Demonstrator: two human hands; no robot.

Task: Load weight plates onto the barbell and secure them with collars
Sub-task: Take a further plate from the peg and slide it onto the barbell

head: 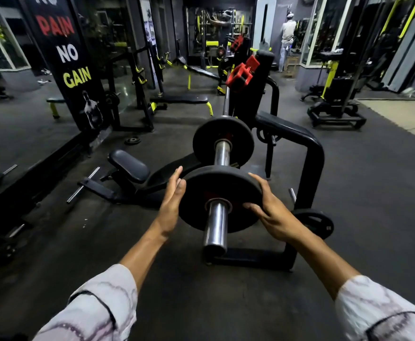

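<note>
Both hands flank near plate rim: L flat/open, R gripping; sleeve end bare.

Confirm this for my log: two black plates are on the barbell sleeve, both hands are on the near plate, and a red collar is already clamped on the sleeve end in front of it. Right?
Not quite. The head view shows no collar on the sleeve end; it is bare steel. The red collars sit farther up the bar. The rest holds: near plate and far plate are on the sleeve, left hand and right hand on the near one.

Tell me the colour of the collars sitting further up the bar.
Red collars, clearest in the head view.
</note>
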